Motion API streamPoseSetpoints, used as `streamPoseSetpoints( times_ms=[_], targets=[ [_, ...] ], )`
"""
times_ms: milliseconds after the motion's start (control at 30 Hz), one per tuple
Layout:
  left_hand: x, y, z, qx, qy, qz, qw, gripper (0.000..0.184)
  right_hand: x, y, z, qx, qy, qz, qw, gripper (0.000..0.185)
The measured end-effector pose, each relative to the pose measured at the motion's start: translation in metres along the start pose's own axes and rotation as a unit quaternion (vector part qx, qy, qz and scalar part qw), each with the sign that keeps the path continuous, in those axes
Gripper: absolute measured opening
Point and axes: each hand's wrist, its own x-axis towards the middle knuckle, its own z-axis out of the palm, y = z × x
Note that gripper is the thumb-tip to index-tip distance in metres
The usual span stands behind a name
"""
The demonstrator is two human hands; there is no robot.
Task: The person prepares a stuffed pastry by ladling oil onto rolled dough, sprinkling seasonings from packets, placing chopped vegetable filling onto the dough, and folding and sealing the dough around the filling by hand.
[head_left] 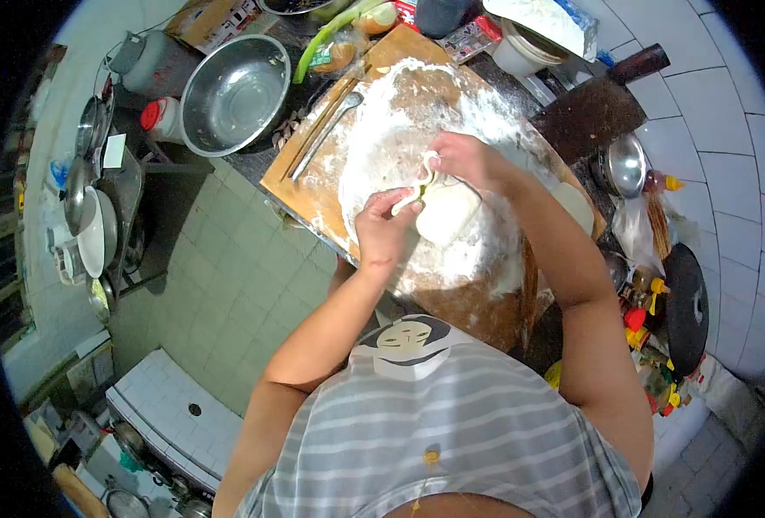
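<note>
A pale piece of dough (448, 214) hangs between my two hands above the floured wooden board (313, 194). My left hand (386, 226) pinches its left edge, and my right hand (464, 161) pinches the upper edge. A little green shows at the fold between the fingers. Another flat round of dough (572, 207) lies at the board's right edge, partly behind my right forearm. A metal spoon (329, 134) and wooden chopsticks (320, 128) rest along the board's left side.
A large steel bowl (236, 95) stands left of the board, near a red-lidded jar (162, 118). Spring onion (322, 39) and an onion (377, 17) lie behind. A cleaver (591, 118) is at the right, with a steel bowl (624, 164) and bottles beyond.
</note>
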Motion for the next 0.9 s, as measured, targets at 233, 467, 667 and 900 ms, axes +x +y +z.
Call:
streamPoseSetpoints(
  times_ms=[233, 467, 667, 900],
  targets=[
    [-0.025, 0.005, 0.024, 0.100, -0.036, 0.232, 0.967, 0.031, -0.052, 0.010, 0.003, 0.022, 0.102, -0.010, 0.994, 0.019],
    [-0.025, 0.005, 0.028, 0.278, -0.146, 0.400, 0.861, 0.018, -0.085, 0.047, 0.013, 0.066, 0.184, -0.003, 0.981, 0.018],
    [-0.016, -0.011, 0.024, 0.320, -0.253, 0.477, 0.779, 0.030, -0.102, 0.052, 0.015, 0.131, 0.172, 0.042, 0.975, 0.015],
    [-0.017, -0.004, 0.017, 0.510, -0.332, 0.460, 0.647, 0.048, -0.121, 0.076, 0.029, 0.124, 0.199, -0.026, 0.972, 0.026]
  ],
)
